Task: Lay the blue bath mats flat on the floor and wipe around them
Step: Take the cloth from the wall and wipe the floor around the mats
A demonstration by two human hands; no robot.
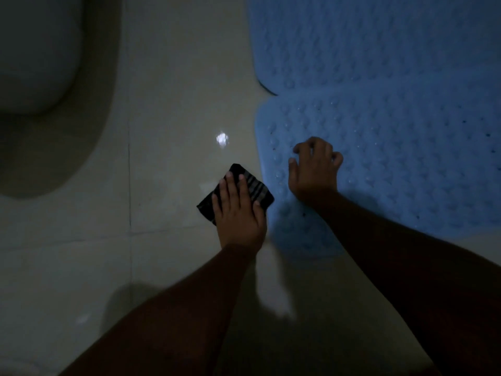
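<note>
two bare forearms enter from the bottom of the frame, dim light; left hand [238, 210] at lower centre lies flat, fingers spread and extended, pressing down on a dark striped cloth [256, 189] on the floor [168, 104]; not a grip, palm on top, cloth corners stick out at the upper and left sides of the hand; right hand [311, 169] just right of it rests on the near blue bath mat [393, 158], fingers curled in like a claw, fingertips on the mat's bumpy surface near its left edge; cannot tell whether it pinches any of the mat; near mat lies flat on the floor across centre right, its left edge just beside the cloth; second blue bath mat [379, 42] fills the upper right, same bumpy texture, its lower edge meets or overlaps the near mat, cannot tell which lies on top; small dark gap at the left end of that seam; floor is pale glossy tile with grout lines, bright light reflection at centre of frame above the cloth; white toilet [35, 58] at the upper left, blurred, well apart from the mats
</note>
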